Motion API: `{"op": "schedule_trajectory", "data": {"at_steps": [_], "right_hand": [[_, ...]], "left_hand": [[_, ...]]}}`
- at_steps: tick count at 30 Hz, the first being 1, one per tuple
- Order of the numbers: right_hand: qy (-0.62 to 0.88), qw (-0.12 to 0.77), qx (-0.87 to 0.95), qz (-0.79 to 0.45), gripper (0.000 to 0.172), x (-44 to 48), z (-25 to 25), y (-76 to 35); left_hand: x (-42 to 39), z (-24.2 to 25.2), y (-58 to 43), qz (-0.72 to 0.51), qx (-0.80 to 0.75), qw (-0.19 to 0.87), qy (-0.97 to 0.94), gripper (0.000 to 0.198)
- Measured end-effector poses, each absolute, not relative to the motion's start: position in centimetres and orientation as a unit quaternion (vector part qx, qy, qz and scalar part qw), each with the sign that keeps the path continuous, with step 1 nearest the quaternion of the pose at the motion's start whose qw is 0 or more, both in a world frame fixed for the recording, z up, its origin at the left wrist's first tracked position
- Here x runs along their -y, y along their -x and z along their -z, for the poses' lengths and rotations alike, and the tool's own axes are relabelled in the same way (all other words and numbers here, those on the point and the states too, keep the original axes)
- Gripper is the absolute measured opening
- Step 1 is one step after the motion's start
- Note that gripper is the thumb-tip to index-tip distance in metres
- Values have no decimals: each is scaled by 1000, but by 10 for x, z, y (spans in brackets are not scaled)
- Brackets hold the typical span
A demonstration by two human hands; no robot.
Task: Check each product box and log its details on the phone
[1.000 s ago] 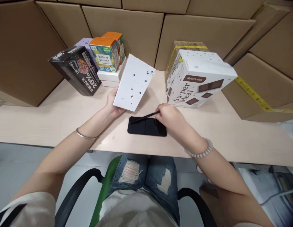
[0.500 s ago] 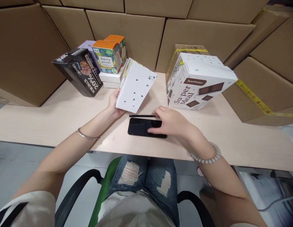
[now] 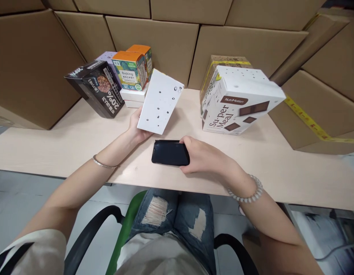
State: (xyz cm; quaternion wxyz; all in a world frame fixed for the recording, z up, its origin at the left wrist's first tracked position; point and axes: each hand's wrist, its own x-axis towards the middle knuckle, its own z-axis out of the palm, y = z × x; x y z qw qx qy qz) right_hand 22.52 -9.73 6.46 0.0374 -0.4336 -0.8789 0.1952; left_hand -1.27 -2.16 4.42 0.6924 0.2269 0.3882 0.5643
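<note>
1. Holding a white spotted box tilted over the desk in the left hand, with a grip closed on its lower left part and partly hidden behind it.
2. Grasping a black phone by its right end with the right hand, in a grip just wide enough to span from near edge to far edge; hard to tell whether lifted clear of the desk or touching it.
3. Visible along the phone's far edge: a thin black pen; impossible to tell whether also held.
4. Seen to the right, beyond the right hand: a NutriMotion box, upright on the desk.
5. Grouped to the left, beyond the left hand: a leaning black box and a Binking box.
</note>
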Motion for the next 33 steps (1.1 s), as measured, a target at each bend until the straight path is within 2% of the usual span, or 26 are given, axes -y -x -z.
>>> {"op": "schedule_trajectory", "data": {"at_steps": [2, 7, 10, 12, 16, 21, 25, 33], "right_hand": [[430, 70, 882, -180, 54, 99, -69, -227], [411, 174, 884, -139, 71, 94, -78, -243], [370, 200, 894, -156, 70, 93, -82, -252], [340, 237, 897, -157, 72, 93, -82, -255], [335, 384, 857, -77, 81, 91, -77, -253], [378, 551, 741, 65, 79, 77, -65, -250], [358, 587, 720, 95, 82, 67, -60, -255], [349, 560, 748, 73, 92, 69, -55, -257]], "left_hand": [[20, -45, 14, -558, -391, 696, -228, 46], [15, -40, 14, -590, -386, 680, -200, 49], [12, -34, 14, -589, -396, 672, -212, 50], [11, -32, 14, -599, -402, 658, -214, 45], [11, -30, 13, -646, -395, 624, -194, 38], [13, -29, 11, -602, -402, 658, -205, 43], [12, -27, 8, -614, -366, 662, -225, 46], [16, -32, 6, -616, -369, 653, -240, 46]]}}
